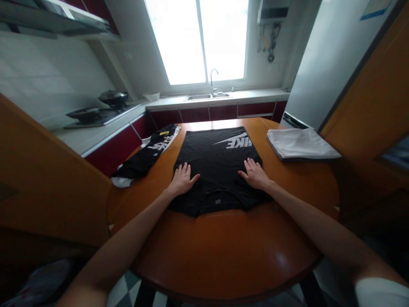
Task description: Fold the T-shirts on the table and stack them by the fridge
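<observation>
- Left hand (182,180): palm down, fingers extended, thumb spread inward, touching the shirt's left side.
- Right hand (254,174): likewise flattened, thumb apart from the fingers, touching the right side.
- Black T-shirt (214,166): spread on the wooden table (220,251) beneath both hands, collar nearest the person, white lettering (239,142) at far right.

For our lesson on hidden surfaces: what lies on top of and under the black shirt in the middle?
On the black shirt rest the left hand and the right hand, palms down near its sides. The wooden table shows around it; whatever lies directly beneath is covered.
</observation>
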The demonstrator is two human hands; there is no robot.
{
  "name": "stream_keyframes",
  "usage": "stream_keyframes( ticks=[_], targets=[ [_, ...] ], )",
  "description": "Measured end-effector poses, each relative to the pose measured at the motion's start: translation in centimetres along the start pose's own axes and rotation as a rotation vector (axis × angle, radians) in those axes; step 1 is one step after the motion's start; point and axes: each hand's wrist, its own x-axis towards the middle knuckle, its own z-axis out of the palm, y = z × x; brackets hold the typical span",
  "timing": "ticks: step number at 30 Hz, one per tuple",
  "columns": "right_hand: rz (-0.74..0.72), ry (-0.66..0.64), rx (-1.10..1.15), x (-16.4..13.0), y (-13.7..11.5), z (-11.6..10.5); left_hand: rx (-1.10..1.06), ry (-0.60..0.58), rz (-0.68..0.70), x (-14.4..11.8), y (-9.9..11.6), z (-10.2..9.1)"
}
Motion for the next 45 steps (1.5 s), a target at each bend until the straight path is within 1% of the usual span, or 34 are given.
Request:
stream_keyframes(
  ticks=[5, 17, 23, 27, 35, 40, 45],
  targets=[
    [-0.002, -0.001, -0.004, 0.0, 0.0, 0.0, 0.007, -0.026, -0.006, -0.1, 0.2, -0.4],
    [-0.004, -0.011, -0.004, 0.1, 0.1, 0.1, -0.048, 0.015, 0.006, 0.0, -0.1, -0.1],
    [-0.004, -0.013, -0.012, 0.0, 0.0, -0.1, -0.085, 0.092, 0.047, -0.1, 0.0, -0.8],
    [0.002, -0.015, -0.009, 0.0, 0.0, -0.1, -0.103, 0.118, 0.085, -0.1, 0.1, -1.1],
    [-0.004, -0.020, 0.009, 0.0, 0.0, -0.1, -0.126, 0.168, 0.099, 0.1, -0.1, -1.6],
    [-0.012, -0.010, -0.008, 0.1, 0.2, 0.2, -0.068, 0.137, 0.078, 0.2, -0.3, -1.3],
    [-0.011, -0.008, -0.001, 0.2, 0.3, 0.3, -0.020, 0.026, 0.041, 0.1, -0.3, -0.4]
  ],
)
